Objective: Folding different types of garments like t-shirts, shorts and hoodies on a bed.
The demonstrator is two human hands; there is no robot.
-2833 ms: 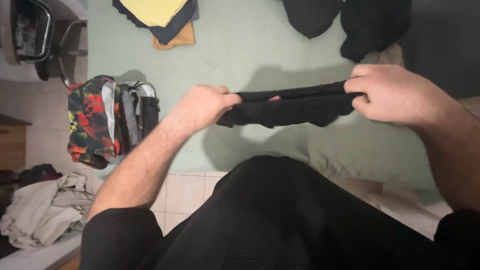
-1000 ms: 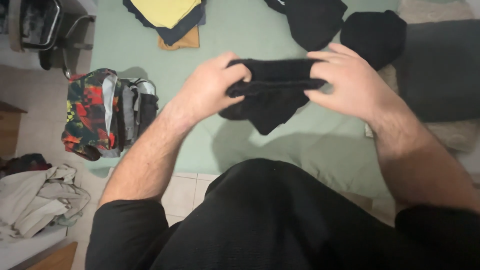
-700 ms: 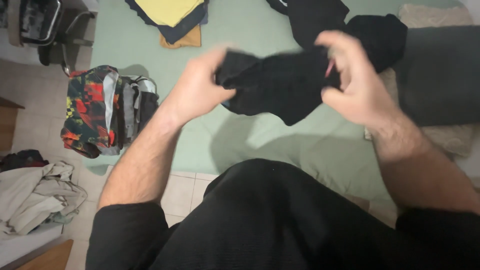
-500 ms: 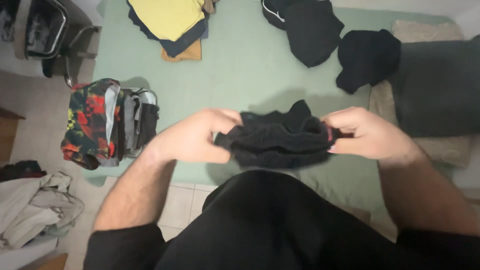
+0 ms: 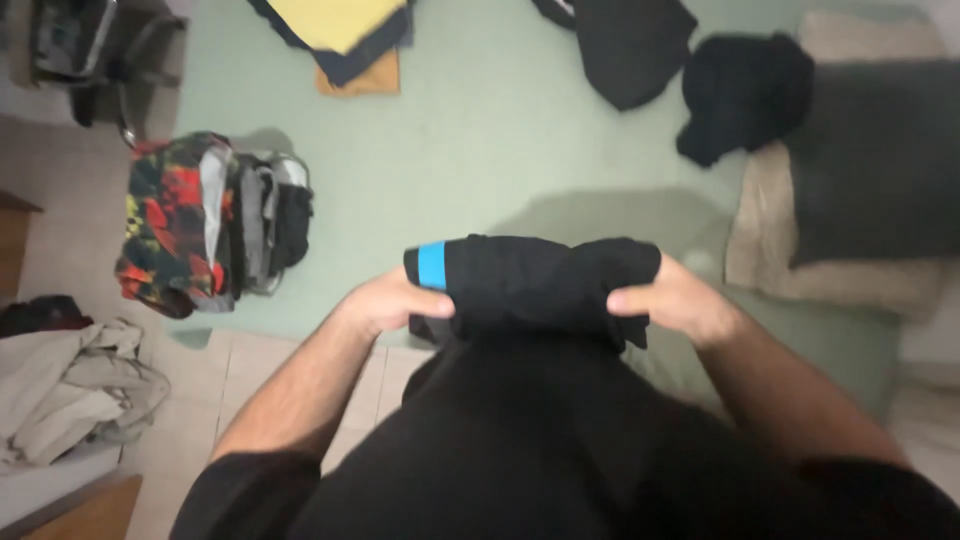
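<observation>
A folded black garment [image 5: 530,285] with a small blue patch at its left end is pressed against my black-clothed front. My left hand [image 5: 395,300] grips its left end, thumb on top beside the blue patch. Its right end sits in my right hand [image 5: 670,300], whose fingers curl over the cloth. Both hands are close to my body, above the near edge of a pale green bed sheet [image 5: 480,150]. The frame is a little blurred.
On the sheet lie a row of folded colourful and grey clothes [image 5: 205,220] at the left, a stack with a yellow top [image 5: 345,35] at the back, and two black garments [image 5: 740,90] at the back right. Dark and beige cushions [image 5: 860,180] are at the right. Pale clothes [image 5: 75,385] lie on the tiled floor.
The garment went from being stretched between my hands to a compact fold. My hands came closer together and drew it down toward my body, and a blue patch now shows.
</observation>
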